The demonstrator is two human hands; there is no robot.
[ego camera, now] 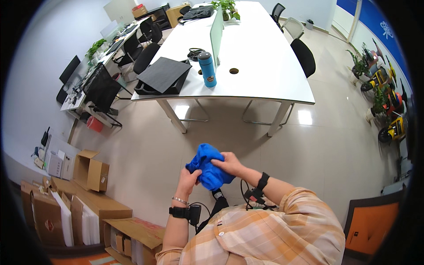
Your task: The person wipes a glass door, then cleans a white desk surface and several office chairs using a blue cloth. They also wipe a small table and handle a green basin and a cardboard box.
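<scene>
A bunched bright blue cloth (209, 169) is held between my two hands, in front of my body and above the tiled floor. My left hand (188, 180) grips its lower left edge, thumb on top. From the right, my right hand (231, 164) pinches the cloth with the thumb laid across it. The fingers of both hands are partly hidden behind the folds. What kind of cloth it is cannot be told.
Ahead stands a white table (265, 79) with a blue bottle (207, 69), a black tray (159, 89) under a dark flat panel (165, 73), and a divider (216, 36). Cardboard boxes (96, 205) fill the lower left. Potted plants (377, 101) and yellow scooters (396, 129) line the right.
</scene>
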